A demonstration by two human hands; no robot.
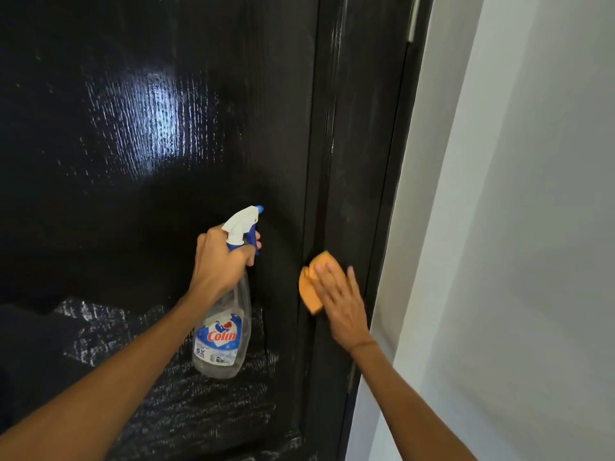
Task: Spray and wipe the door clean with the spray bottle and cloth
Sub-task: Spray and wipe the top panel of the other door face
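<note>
Left hand (222, 261) grips the spray bottle (223, 331) by its neck. Right hand (341, 299), fingers flat, presses the orange cloth (309, 287) on the black door (166, 128) near its right edge.

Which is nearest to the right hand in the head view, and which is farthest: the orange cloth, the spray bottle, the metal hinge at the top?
From the right hand:
1. Orange cloth, under its fingers, on the door's right edge.
2. Spray bottle, to the left, held in the left hand.
3. Metal hinge, far above, top right.
</note>
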